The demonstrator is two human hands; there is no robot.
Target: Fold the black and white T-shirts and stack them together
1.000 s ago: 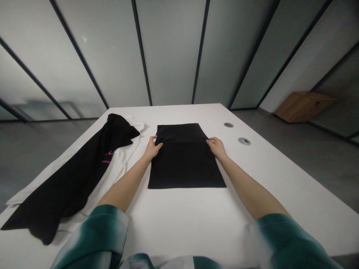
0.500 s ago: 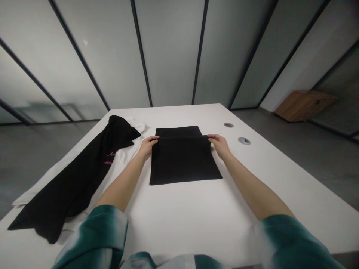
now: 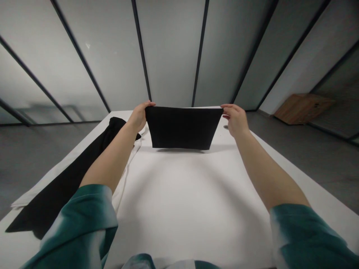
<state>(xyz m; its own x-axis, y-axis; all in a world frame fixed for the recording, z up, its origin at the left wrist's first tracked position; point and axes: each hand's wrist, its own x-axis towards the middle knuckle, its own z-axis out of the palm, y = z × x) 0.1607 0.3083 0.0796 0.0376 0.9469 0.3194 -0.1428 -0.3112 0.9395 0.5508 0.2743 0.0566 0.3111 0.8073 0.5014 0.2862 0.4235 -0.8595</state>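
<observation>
A folded black garment (image 3: 183, 129) hangs as a flat rectangle above the table, its lower edge just over the surface with a shadow under it. My left hand (image 3: 139, 116) pinches its upper left corner between thumb and fingers. At the upper right corner, my right hand (image 3: 236, 118) grips the cloth the same way. The top edge is stretched nearly straight between both hands. To the left lies a loose black garment (image 3: 75, 173), partly hidden by my left arm, on top of white cloth (image 3: 42, 186).
The white table (image 3: 190, 201) reaches away toward frosted glass panels (image 3: 171, 52). A round grommet (image 3: 226, 127) in the tabletop shows beside my right hand. On the floor at the far right stands a wooden cabinet (image 3: 301, 108).
Both hands have lifted the folded black garment off the table, up and away from me. It lay on the surface before and now hangs from its top corners.
</observation>
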